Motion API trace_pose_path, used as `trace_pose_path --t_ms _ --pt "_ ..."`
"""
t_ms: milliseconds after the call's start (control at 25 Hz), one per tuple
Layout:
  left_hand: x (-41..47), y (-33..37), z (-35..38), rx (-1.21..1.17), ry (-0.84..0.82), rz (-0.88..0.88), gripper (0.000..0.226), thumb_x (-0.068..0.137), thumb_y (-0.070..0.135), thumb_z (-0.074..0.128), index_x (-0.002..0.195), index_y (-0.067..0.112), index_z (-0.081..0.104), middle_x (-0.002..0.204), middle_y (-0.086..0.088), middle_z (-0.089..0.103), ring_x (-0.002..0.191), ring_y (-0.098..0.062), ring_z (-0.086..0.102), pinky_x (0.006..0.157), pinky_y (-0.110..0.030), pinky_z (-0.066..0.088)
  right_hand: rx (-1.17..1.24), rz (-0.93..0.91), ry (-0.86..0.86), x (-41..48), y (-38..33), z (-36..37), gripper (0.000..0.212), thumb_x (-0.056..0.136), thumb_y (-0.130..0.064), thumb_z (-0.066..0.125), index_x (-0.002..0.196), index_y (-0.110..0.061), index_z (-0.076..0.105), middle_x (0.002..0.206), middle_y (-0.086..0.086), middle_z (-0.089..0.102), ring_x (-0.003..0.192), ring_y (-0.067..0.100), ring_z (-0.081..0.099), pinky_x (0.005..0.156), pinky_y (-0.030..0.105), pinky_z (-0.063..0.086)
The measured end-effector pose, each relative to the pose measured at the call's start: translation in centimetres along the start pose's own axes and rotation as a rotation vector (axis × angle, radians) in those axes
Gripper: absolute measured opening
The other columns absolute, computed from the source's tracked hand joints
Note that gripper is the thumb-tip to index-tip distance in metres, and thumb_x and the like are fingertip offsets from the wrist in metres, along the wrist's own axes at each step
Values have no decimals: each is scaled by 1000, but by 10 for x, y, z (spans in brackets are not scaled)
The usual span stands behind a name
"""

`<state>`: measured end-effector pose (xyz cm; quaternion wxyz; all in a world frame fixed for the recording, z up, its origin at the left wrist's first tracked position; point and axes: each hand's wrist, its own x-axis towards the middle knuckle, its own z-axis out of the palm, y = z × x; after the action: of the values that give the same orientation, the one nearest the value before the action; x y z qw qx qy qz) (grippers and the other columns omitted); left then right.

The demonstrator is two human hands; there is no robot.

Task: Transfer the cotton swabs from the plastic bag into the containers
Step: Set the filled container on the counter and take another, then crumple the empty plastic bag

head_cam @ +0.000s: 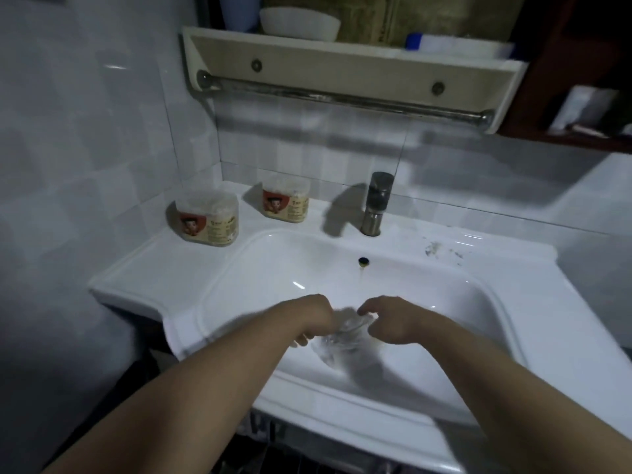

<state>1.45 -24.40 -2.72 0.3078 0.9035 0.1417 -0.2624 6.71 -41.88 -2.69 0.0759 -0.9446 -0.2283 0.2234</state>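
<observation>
Head view is showing both forearms coming in from the bottom of the frame and meeting over the sink basin (455, 285). The left hand (313, 319) and the right hand (390, 325) are curling their fingers on the top of the clear plastic bag (342, 342), which is hanging blurred between them. The nearer container (208, 222) and the farther container (286, 203) are standing on the desk (143, 268) at the upper left, well apart from the hands.
</observation>
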Motion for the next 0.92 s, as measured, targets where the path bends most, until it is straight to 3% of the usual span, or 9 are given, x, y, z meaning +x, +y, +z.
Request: trace_pose_path --t_ms 160,240,360,400,480,560,640,760,920 --pt "-11 4 16 -61 51 9 19 89 25 53 75 12 50 73 -12 52 62 -26 50 71 -35 47 -20 47 31 -17 8 15 38 90 -9 57 123 -17 72 128 3 67 120 22 62 92 24 50" --pt "-11 4 21 -135 82 3 19 88 30 58 84 11 56 88 -10 59 73 -27 62 78 -34 52 32 61 122 -22 8 14 27 91 -11 59 109 -15 78 111 4 74 104 21 68 79 24 54" --pt "-14 -2 24 -420 183 -33 41 94 42 58 123 15 50 123 -6 54 104 -28 62 79 -32 54 265 46 381 -29 10 6 28 88 -5 55 89 -22 78 95 -5 73 82 15 65 57 12 45" --pt "-12 -7 24 -589 185 -54 47 94 44 60 128 13 50 127 -7 56 107 -27 62 77 -32 55 392 26 477 -33 10 6 31 87 -2 56 81 -24 77 90 -8 72 80 15 65 57 10 45" --pt "-11 -12 23 -897 79 -35 34 92 34 68 114 8 63 115 -10 69 100 -25 70 78 -33 56 664 -22 568 -38 14 9 36 87 2 61 70 -25 78 92 -10 73 90 17 67 77 14 51" --pt "-8 -15 21 -1086 56 29 3 90 10 69 90 8 66 94 -10 71 81 -19 72 72 -30 54 795 -30 513 -36 22 17 43 87 7 62 65 -26 79 96 0 75 100 24 71 98 40 56" --pt "-5 -19 18 -1193 160 61 10 88 2 67 86 11 64 82 -8 67 71 -16 70 67 -28 52 758 7 454 -32 33 22 47 87 8 57 65 -27 80 91 1 76 92 21 75 92 50 58" --pt "-1 -25 14 -1209 234 47 9 93 17 68 99 12 64 83 -2 62 79 -17 68 68 -31 53 771 48 489 -31 42 21 47 87 8 52 65 -23 79 90 3 77 84 22 75 82 39 63" --pt "-12 -15 24 -970 -1 2 47 91 47 72 118 11 61 112 -9 66 100 -28 68 77 -37 59 1107 -61 567 -40 34 17 42 92 15 51 77 -13 78 91 14 75 80 25 71 75 31 63"
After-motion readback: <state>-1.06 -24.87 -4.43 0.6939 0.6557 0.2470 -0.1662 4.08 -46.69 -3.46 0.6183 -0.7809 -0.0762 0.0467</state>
